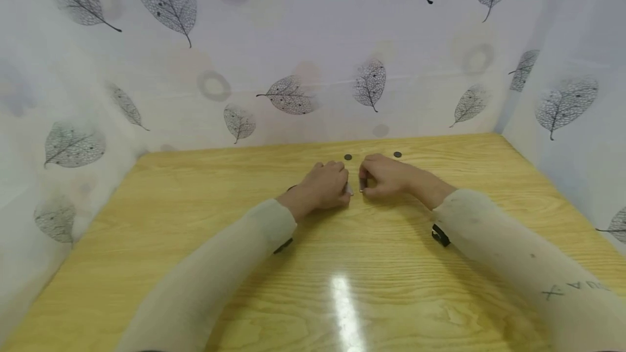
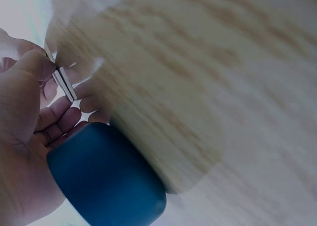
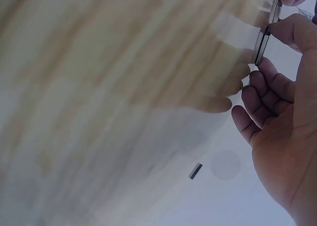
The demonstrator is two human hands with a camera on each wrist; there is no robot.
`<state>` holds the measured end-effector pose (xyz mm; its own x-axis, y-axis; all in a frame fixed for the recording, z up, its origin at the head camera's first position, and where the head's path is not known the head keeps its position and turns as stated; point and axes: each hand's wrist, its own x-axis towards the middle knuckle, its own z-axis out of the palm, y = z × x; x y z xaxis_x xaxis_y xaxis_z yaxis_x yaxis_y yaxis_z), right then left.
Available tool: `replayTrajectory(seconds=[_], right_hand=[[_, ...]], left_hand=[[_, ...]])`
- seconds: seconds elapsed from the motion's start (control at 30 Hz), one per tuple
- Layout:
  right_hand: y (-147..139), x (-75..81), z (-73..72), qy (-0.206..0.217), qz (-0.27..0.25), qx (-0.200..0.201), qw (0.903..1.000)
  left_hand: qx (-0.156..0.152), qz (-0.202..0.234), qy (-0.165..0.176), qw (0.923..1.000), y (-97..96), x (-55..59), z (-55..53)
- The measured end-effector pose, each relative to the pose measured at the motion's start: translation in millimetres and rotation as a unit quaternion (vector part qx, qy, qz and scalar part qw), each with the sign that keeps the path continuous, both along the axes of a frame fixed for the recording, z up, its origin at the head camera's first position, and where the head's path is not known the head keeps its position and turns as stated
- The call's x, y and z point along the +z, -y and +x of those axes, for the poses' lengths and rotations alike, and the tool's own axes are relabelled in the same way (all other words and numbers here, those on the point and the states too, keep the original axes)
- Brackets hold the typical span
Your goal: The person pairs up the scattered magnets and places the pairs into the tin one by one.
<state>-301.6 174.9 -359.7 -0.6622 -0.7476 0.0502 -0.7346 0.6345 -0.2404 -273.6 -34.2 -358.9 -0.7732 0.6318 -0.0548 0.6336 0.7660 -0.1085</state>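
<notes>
My left hand (image 1: pixel 325 184) and right hand (image 1: pixel 386 176) are close together over the table's far half. The left hand pinches a thin flat piece (image 2: pixel 65 84); its edge shows pale layers with a dark line between. My right hand grips a similar thin piece (image 3: pixel 261 46), also seen edge-on in the right wrist view. A narrow gap separates the two pieces in the head view. Fingers hide most of both, so their full outline cannot be told. Beyond the hands lie two small dark discs, the left disc (image 1: pixel 348 157) and the right disc (image 1: pixel 398 154).
The glossy wooden table (image 1: pixel 342 254) reflects a streak of light. A leaf-patterned white curtain (image 1: pixel 313 42) hangs behind it and at both sides. Under the right cuff a black strap (image 1: pixel 440 235) shows. A dark blue rounded object (image 2: pixel 106 176) fills the lower left wrist view.
</notes>
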Motion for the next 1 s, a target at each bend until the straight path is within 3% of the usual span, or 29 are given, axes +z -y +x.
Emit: replayTrajectory(seconds=[0.47, 1.0], right_hand=[[15, 1.9, 0.6, -0.010, 0.023, 0.006, 0.9997], [16, -0.9, 6.3, -0.022, 0.024, 0.021, 0.9992]], left_hand=[[-0.005, -0.004, -0.009, 0.9999, 2.4, 4.7, -0.5], [0.003, -0.001, -0.002, 1.0000, 5.2, 1.1, 3.3]])
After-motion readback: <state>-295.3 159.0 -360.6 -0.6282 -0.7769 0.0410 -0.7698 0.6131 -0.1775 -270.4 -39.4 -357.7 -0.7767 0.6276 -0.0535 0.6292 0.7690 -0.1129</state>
